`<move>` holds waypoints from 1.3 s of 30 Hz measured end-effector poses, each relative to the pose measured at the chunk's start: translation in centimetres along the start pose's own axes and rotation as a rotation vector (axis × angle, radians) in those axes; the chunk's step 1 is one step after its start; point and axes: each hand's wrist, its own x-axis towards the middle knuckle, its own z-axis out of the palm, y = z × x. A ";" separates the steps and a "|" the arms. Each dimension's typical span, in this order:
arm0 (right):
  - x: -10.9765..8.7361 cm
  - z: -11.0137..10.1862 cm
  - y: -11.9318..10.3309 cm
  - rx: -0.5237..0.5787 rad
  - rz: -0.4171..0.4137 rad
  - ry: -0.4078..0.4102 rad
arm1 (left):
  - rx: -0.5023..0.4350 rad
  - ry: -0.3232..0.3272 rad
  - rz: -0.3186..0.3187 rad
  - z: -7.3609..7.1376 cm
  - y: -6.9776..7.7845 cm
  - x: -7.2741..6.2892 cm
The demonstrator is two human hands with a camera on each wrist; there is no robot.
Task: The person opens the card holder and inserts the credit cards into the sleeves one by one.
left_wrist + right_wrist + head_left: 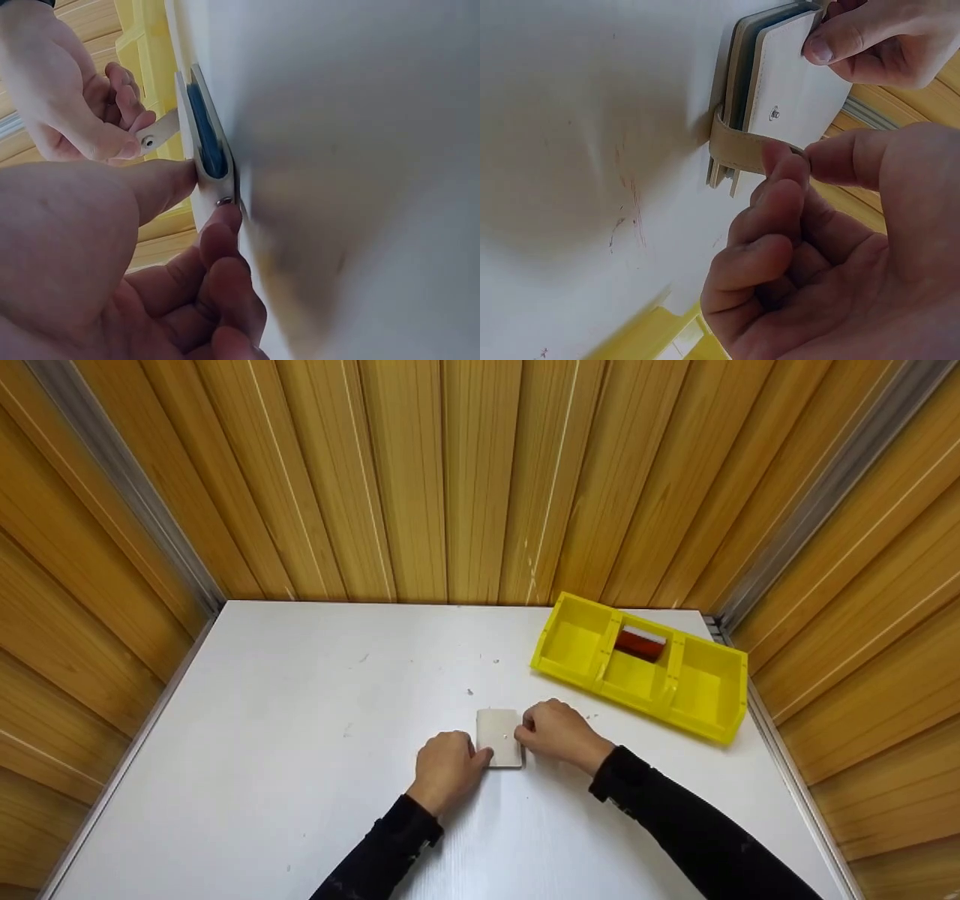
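A beige card wallet (498, 735) lies on the white table, with blue inner sleeves (204, 127) showing between its covers in the left wrist view. My left hand (448, 769) pinches its near left edge between thumb and fingers. At the opposite side my right hand (561, 735) pinches the tip of the closure strap (739, 148), which wraps round the wallet's edge. A metal snap stud (775, 114) stands on the upper cover, apart from the strap tip. In the left wrist view the strap's snap socket (148, 141) shows beside the right thumb.
A yellow three-compartment tray (637, 701) stands at the back right of the table. Its middle compartment holds a dark red item with a white edge (640, 643). Wood-patterned walls (480, 480) enclose the back and sides. Small marks dot the white tabletop (300, 720).
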 end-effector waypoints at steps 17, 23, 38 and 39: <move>1.0 0.3 -2.3 -0.196 -0.150 -0.010 | 0.018 0.029 0.002 -0.1 0.1 0.0; 1.3 1.4 -2.8 -0.325 -0.217 0.020 | -0.008 0.017 -0.013 0.0 0.1 0.0; 1.6 2.8 -3.3 -0.423 -0.221 0.029 | 0.014 0.012 -0.016 0.1 0.0 0.3; 1.6 2.8 -3.3 -0.432 -0.214 0.022 | 0.014 0.012 -0.016 0.1 0.0 0.2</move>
